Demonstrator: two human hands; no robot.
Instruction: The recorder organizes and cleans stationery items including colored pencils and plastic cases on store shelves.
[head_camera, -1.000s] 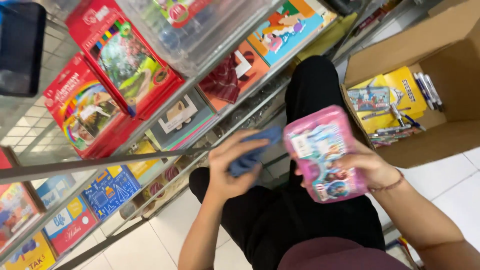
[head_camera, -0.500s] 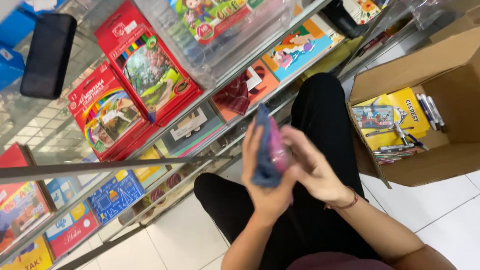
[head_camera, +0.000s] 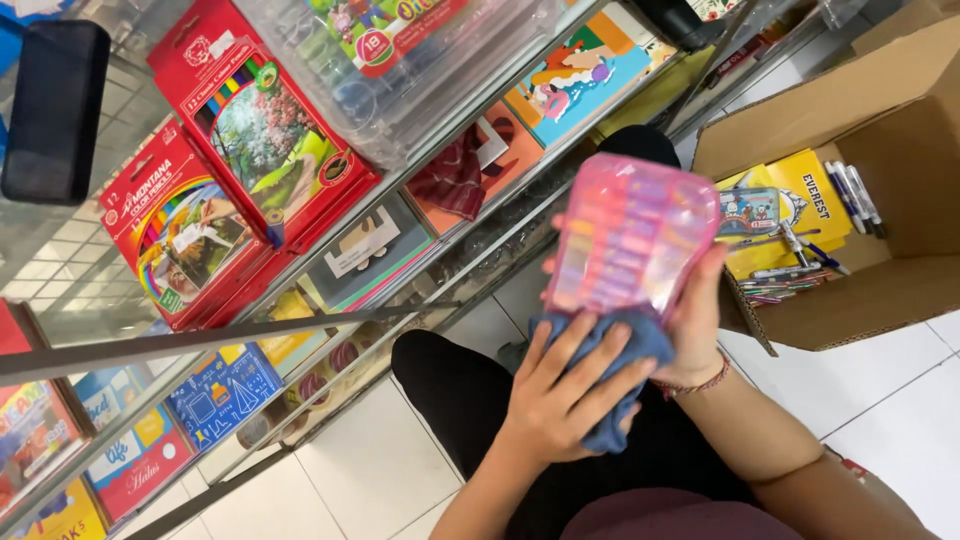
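**A:** so what's different now? Half a second back the pink pencil case was edge-on between both hands, low in the middle of the frame. Now it's turned flat side up and lifted to the centre right, just in front of the shelf.

**B:** yep, and the blue cloth has slid to its lower end. The left hand has its fingers spread, pressing the cloth against the case's bottom edge. The right hand is wrapped round the case's right side, gripping it.

**A:** so the wiping's gone from one face to the bottom, I'd guess.

**B:** looks like it. The cardboard box of pens sits at the right, much larger in frame than before.
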